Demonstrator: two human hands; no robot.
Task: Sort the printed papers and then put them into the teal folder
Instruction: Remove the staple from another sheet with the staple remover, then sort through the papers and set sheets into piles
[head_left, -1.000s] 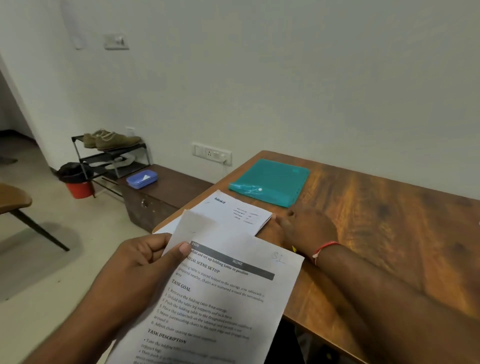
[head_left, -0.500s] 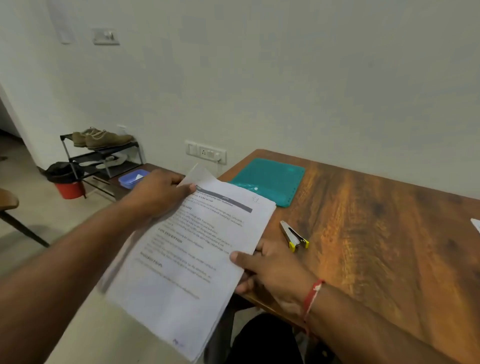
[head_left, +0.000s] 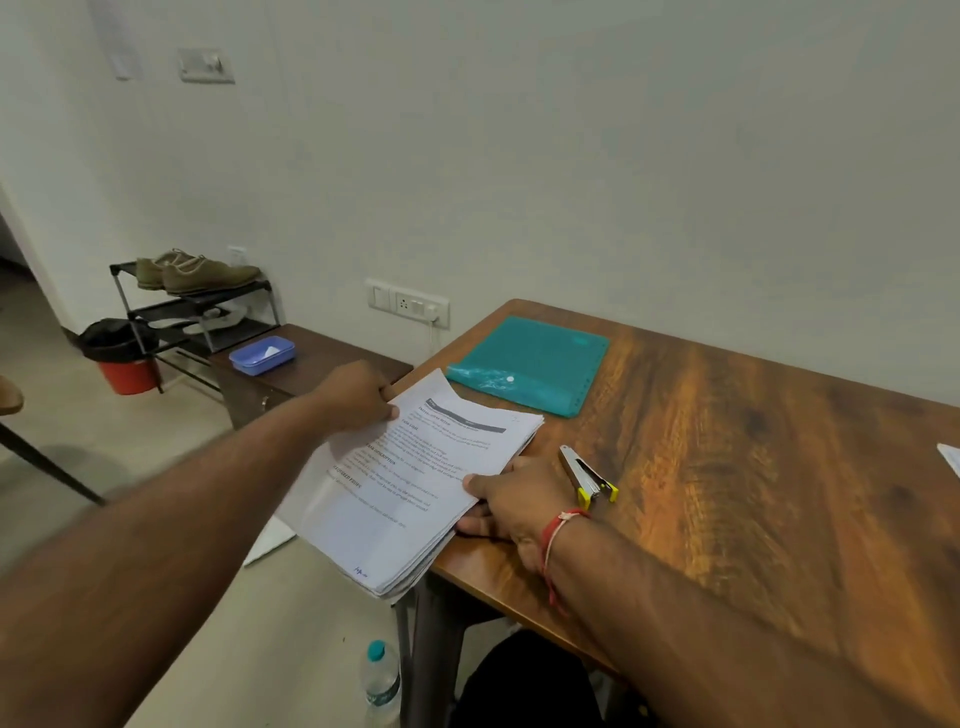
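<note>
Both hands held 1 stack of papers (head_left: 415, 483) over the near left corner of the table (head_left: 727, 441). The left hand (head_left: 358, 392) pinched the stack's far left edge, thumb on top, while the right hand (head_left: 511, 501) gripped the right edge, thumb pressed on the top sheet and fingers tucked underneath. Holding opposite edges this way probably served to square the loose sheets into a single pile before filing them. The stack lay partly on the table and partly hanging past its edge, its near corner in the air. The sheets were white with black printed text and a dark header bar on the top page; their edges were fanned slightly at the near corner, so they were not fully aligned. The teal folder (head_left: 530, 364) lay flat and shut on the table just beyond the stack, its snap flap facing the papers, apparently placed close for loading. A stapler (head_left: 587, 475) rested just beside the right hand
</note>
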